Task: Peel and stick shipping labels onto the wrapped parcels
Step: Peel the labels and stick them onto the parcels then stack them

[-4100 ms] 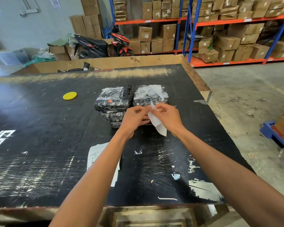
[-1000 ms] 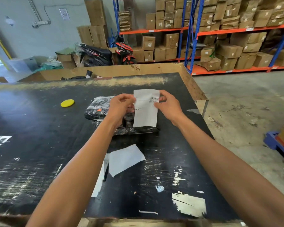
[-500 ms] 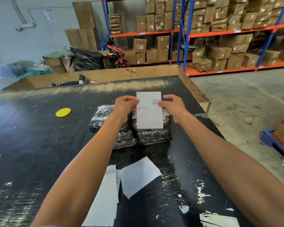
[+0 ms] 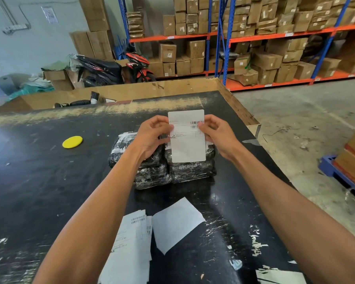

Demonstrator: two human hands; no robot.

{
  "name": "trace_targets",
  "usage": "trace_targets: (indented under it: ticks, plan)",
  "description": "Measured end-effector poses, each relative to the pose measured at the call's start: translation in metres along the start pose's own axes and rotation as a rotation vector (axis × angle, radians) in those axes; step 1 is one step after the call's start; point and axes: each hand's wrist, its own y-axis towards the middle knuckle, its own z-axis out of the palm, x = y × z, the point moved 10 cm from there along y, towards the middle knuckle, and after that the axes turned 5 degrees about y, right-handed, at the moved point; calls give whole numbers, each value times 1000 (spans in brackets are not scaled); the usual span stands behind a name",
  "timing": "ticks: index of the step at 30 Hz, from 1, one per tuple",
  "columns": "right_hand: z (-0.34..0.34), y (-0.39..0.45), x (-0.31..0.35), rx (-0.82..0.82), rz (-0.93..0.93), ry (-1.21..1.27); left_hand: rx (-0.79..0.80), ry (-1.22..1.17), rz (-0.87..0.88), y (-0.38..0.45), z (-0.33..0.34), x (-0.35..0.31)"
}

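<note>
**Two hands on one peeled label, not yet stuck down**

Two hands carry the work at this moment. Your left hand [image 4: 152, 136] pinches the left edge of the shipping label [image 4: 187, 138] and your right hand [image 4: 215, 133] pinches its right edge, both high up near the barcode. You hold it taut and upright above the right-hand stack of wrapped parcels [image 4: 191, 169]; my judgement is that the two-sided grip keeps the sheet flat and stops it curling onto itself while you square it over the parcel. Whether its lower edge already touches the wrap cannot be told.

The parcels sit in two stacks, touching side by side, at mid-counter. The left stack [image 4: 150, 173] is partly hidden by your left forearm.

Near you on the counter [image 4: 39, 181] lies a blank white sheet [image 4: 175, 226], probably discarded backing, just right of a pile of printed labels [image 4: 131, 242] kept within reach. A yellow disc [image 4: 72, 142] lies well apart, to the far left.

Writing: barcodes show on the held label and on the top sheet of the pile; the printed lines are too small to read. Cartons on the far shelving [image 4: 254, 35] carry labels, also illegible.
</note>
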Motion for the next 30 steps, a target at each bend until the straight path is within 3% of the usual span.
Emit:
trace_targets:
  ticks: [8, 17, 21, 30]
  plan:
    - [8, -12, -2, 75, 22, 106, 60, -47, -22, -17, 11, -2]
    - [12, -22, 7, 80, 1, 101, -36, 8, -25, -32, 7, -7]
    - [11, -27, -2, 101, 37, 126, 11, 8, 19, -43, 12, -10]
    - [21, -54, -28, 265, 192, 158, 115, -66, -114, -71, 18, 23]
